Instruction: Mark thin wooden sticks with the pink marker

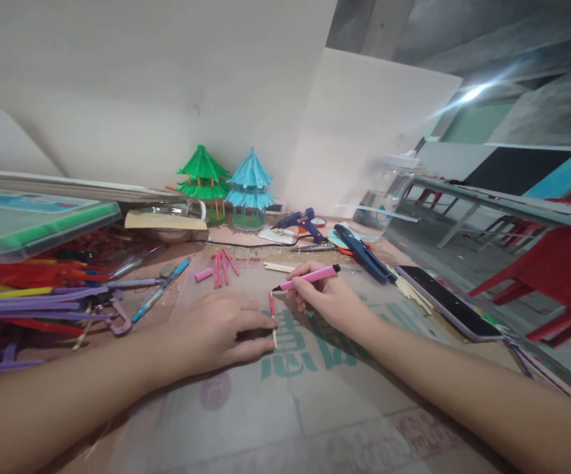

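On the surface, head view, centre: a sheet of printed cardboard (315,395) covers the work area.

- Left hand (216,332): palm down and low on the cardboard, fingers close together and nearly straight. The fingertips hold a thin stick (272,319) against the sheet. The stick lies roughly upright in the picture; its far part is pink, its near end bare wood.
- Right hand (327,299): closed in a writing grip around a pink marker (309,276). The marker tip touches the far end of the stick, and the cap end points away to the right.
- Just beyond the hands: a loose group of pink sticks (223,266), with a few bare sticks (278,266) to their right.
- Left: a blue pen (161,289) lies slantwise. Past it is a heap of purple, red and yellow strips (28,296).
- Far edge, against the white wall: a green pagoda model (203,178) and a blue pagoda model (249,187), side by side. A blue glue gun (302,224) is to their right.
- Right: blue cutters (364,253), then a phone (446,299) lying screen up near the edge. A red chair (552,283) stands off the surface.
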The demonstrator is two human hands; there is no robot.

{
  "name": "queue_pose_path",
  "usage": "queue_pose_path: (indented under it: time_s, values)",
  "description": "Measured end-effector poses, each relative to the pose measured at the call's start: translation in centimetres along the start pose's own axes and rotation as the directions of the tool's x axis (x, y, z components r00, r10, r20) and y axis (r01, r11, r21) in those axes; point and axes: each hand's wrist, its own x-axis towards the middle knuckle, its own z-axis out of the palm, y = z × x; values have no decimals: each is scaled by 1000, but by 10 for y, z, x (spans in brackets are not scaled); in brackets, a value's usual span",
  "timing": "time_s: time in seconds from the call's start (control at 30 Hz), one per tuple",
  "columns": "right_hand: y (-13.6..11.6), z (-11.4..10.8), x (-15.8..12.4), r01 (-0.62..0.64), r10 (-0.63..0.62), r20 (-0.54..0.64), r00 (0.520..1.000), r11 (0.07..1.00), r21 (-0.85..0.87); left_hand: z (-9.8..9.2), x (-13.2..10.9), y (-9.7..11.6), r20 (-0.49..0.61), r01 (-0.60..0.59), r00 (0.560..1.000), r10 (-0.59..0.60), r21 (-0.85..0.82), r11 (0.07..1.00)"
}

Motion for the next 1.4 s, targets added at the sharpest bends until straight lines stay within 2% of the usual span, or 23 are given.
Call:
queue_pose_path:
  time_s: [0.83,1.4]
  values:
    - [1,0,0,-2,2,44,999,1000,-21,-1,2,1,44,47,998,-45,-56,997]
    - [-3,1,0,-15,15,31,999,1000,-1,-2,3,3,16,47,999,-46,-64,997]
